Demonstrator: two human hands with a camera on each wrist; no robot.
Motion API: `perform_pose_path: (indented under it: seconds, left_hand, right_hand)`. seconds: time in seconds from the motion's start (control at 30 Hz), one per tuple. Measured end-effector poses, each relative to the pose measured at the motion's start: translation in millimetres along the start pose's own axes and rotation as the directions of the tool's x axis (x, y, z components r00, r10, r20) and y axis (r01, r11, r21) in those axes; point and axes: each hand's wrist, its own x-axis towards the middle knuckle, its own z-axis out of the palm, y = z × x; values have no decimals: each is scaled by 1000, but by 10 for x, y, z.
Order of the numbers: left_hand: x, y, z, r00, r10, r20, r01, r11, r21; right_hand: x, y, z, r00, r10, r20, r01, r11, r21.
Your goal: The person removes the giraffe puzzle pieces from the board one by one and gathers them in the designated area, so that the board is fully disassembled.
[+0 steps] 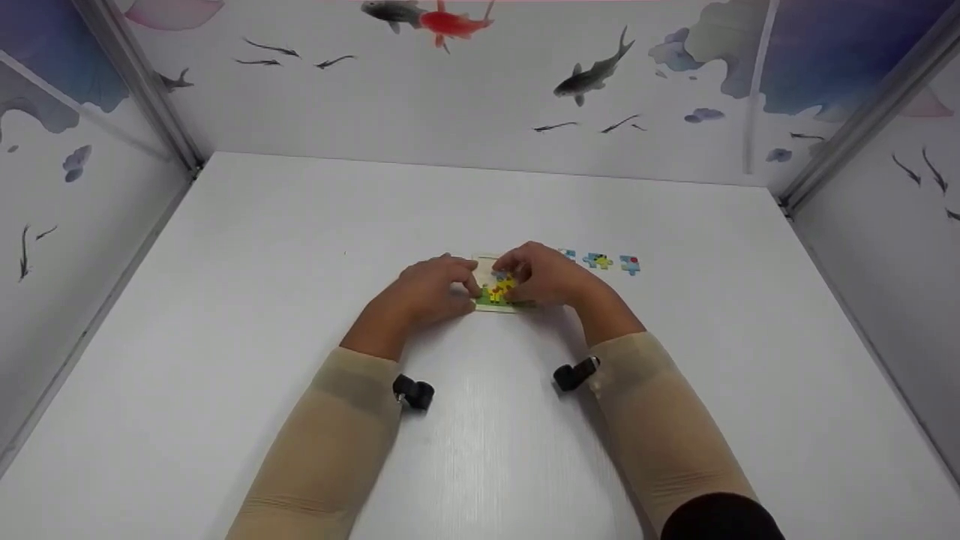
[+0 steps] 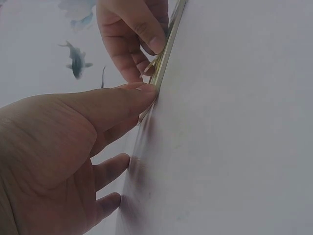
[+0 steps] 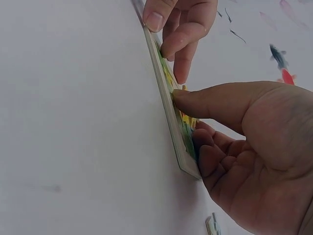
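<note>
Your left hand (image 1: 427, 289) rests at the center of the head view, just left of a small puzzle board (image 1: 496, 300). Its fingers curl loosely against the board's left edge; in the left wrist view the thumb (image 2: 122, 100) presses its tip against that thin edge, while the other fingers lie relaxed on the table. It steadies the board without closing around it.

The puzzle board lies flat on the white table (image 1: 300, 247), in the middle of the frame, between your two hands. It is a shallow tray with a pale rim, and the pieces seated inside it show green along the near side and yellow with some red above. The part farther from you is partly hidden by fingers, so you cannot tell how much of the tray is filled.

Your right hand (image 1: 544, 274) sits just right of center, its fingers bent over the board's top. In the right wrist view the thumb (image 3: 205, 100) presses on the colored surface and the curled fingers touch the pieces near the board's lower corner. Whether it pinches a piece cannot be told.

To the right of that hand, three loose puzzle pieces (image 1: 600, 261) lie in a short row on the table, blue with spots of yellow and red, near the board but apart from it.
</note>
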Motion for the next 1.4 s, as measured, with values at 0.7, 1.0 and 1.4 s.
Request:
perform_pose_path:
  seconds: [0.7,1.0,1.4]
  left_hand:
    - [21,-10,11,1000,-15,13,14,1000,8]
    - [21,6,0,1000,-6,7,6,1000,12]
    - [18,-6,10,1000,-5,18,4,1000,22]
  right_hand:
    - [-37,-10,4,999,-40,-33,39,999,-34]
    - [-100,85,-213,993,-55,-105,55,998,3]
    - [-397,548,-615,986,36,-161,-27,998,58]
